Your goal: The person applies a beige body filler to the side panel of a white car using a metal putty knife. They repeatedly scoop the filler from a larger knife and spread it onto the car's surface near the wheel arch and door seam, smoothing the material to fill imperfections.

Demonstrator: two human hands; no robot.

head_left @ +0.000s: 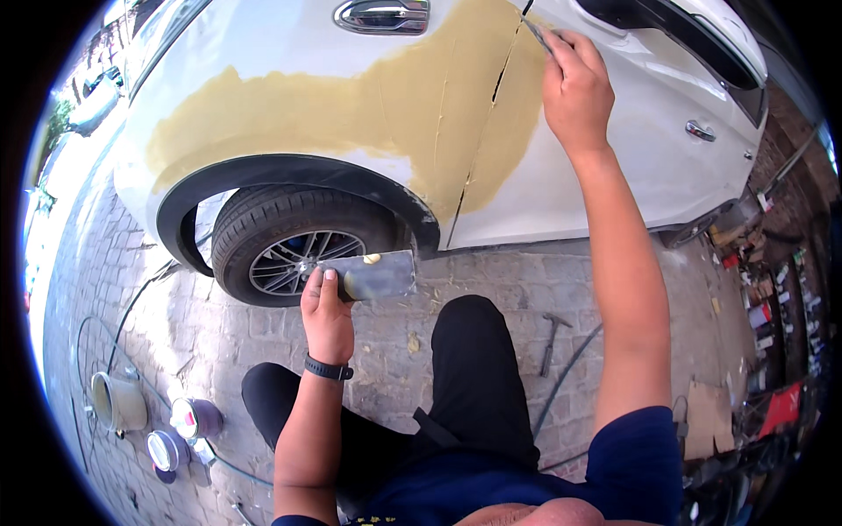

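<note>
A white car (631,175) stands before me, with a broad tan patch of body filler (377,123) spread over its panel above the wheel (303,245) and across a dark door gap (500,77). My right hand (579,92) is closed around a thin scraper (533,31), its tip by the upper end of that gap. Most of the scraper is hidden by the fingers. Lower down, in front of the wheel, my left hand (330,320) grips a flat grey mixing plate (390,277), thumb on top. A small dab of pale filler (373,259) sits at the plate's far edge.
On the paving at lower left are a bucket (120,403) and two cans (196,419). A hammer (550,342) lies right of my knee, near a dark hose (566,373). Cluttered shelves (789,307) and a cardboard sheet (709,421) stand at the right.
</note>
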